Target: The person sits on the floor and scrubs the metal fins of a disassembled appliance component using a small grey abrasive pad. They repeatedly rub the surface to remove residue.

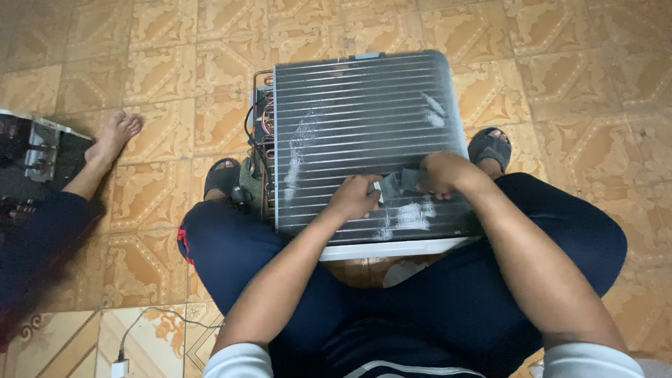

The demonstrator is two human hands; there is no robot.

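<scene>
A finned metal coil unit [350, 112] with copper tube bends on its left side leans between my knees on the tiled floor. White smears mark its fins. My left hand [355, 197] and my right hand [439, 173] rest on the lower part of the fins, close together. Between them they pinch a small grey strip [400, 183], each hand holding one end. My legs in dark trousers frame the unit, and my feet wear dark sandals.
Another person's bare foot [115, 136] and dark trouser leg reach in from the left, beside a dark metal device [35, 154]. A white cable and plug [120, 365] lie on the floor at lower left. Patterned floor tiles [595, 84] surround everything.
</scene>
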